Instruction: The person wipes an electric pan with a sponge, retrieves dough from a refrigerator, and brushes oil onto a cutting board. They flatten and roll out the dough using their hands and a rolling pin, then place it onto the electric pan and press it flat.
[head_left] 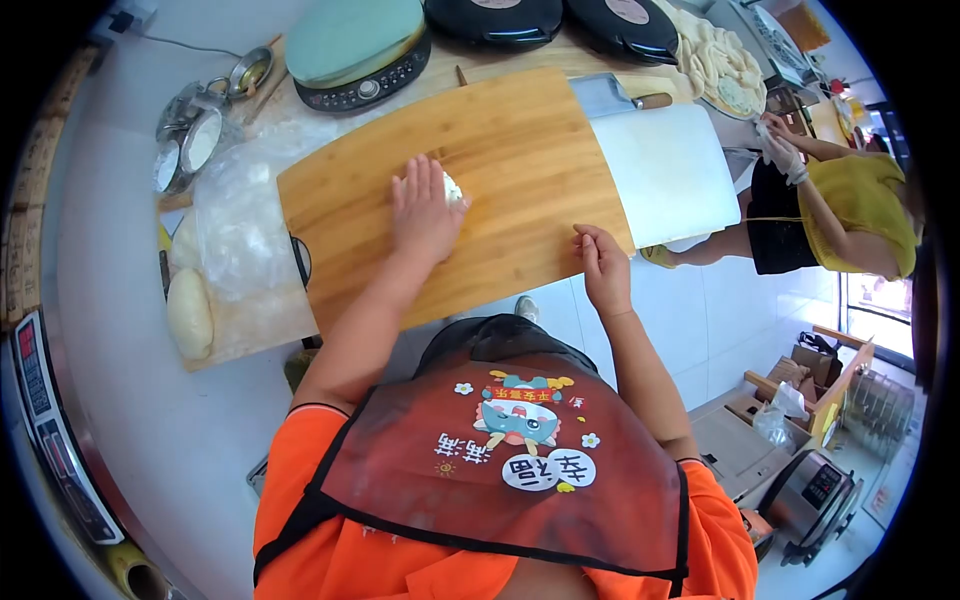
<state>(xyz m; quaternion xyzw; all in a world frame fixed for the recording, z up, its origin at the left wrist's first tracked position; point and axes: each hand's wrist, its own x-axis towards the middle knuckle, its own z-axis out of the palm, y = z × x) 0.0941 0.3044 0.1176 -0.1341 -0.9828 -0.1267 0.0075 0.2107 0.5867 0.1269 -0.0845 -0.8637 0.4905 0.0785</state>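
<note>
My left hand [427, 212] lies palm down on the wooden board [520, 130], fingers stretched out. A small white lump [452, 188], perhaps dough, shows beside its fingers; the hand covers the rest of it. Near the board's right edge is my right hand [603, 268], its fingers loosely bent and apart, with nothing visible in them. Whether it touches the board I cannot tell. Behind the board's upper right corner lies a cleaver [602, 96] with a wooden handle [653, 101]. A white cutting board [665, 175] adjoins the wooden one on the right.
Left are a pale dough roll [190, 314], plastic film [240, 225] and metal bowls [203, 140]. A green-lidded electric griddle [355, 45] and black griddles [495, 20] stand behind. Flatbreads [715, 60] lie back right. A gloved person [860, 215] stands at right.
</note>
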